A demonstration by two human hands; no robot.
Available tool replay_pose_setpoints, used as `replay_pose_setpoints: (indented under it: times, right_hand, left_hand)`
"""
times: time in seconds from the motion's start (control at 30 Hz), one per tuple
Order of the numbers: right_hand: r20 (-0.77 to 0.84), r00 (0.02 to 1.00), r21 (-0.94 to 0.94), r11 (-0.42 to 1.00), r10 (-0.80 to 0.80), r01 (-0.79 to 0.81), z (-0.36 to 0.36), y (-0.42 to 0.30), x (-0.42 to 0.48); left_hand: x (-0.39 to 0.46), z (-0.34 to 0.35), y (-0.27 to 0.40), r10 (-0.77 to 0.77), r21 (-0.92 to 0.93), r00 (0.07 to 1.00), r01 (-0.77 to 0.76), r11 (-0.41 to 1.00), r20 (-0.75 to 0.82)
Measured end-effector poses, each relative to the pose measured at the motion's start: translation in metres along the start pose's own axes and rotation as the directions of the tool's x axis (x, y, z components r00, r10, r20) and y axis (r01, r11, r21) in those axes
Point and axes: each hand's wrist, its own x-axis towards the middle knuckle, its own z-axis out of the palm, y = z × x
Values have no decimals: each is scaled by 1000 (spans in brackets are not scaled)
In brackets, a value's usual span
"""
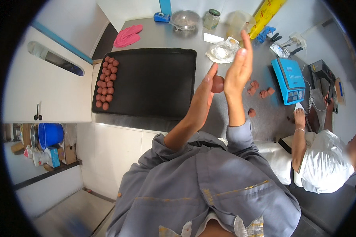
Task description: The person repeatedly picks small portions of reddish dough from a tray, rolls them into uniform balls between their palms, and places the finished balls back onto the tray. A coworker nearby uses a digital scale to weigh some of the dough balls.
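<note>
A smooth reddish-brown ball of dough or paste [217,84] sits between my two palms, above the metal table. My left hand [202,99] is on its left side and my right hand [238,69] on its right, both with fingers stretched out. Left of my hands lies a black baking tray [154,80], with rows of similar balls [107,79] along its left end. To the right of my hands, irregular lumps of the same material [263,94] lie on the steel, with another lump [251,112] nearer to me.
Plastic wrap with white powder [222,52], a glass jar [212,19], a metal bowl [184,20] and a pink cloth [128,35] lie at the back. A blue scale [289,80] stands right. A co-worker in white [325,163] has a hand near it.
</note>
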Motion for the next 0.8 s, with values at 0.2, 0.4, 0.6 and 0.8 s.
replay_pose_setpoints:
  times: [0.2, 0.4, 0.6, 0.8]
  right_hand:
    - [265, 944, -114, 965, -199, 235, 9, -15, -43]
    - [105, 973, 167, 960, 208, -223, 8, 6, -21]
    - [141, 990, 196, 980, -13, -15, 12, -12, -19]
    - [440, 842, 631, 561, 311, -537, 3, -13, -23]
  left_hand:
    - [9, -13, 4, 10, 3, 1000, -10, 1000, 21]
    - [7, -8, 10, 166, 185, 986, -168, 968, 27]
    - [10, -19, 2, -38, -61, 994, 44, 997, 101]
    - [24, -6, 5, 98, -269, 993, -77, 960, 64]
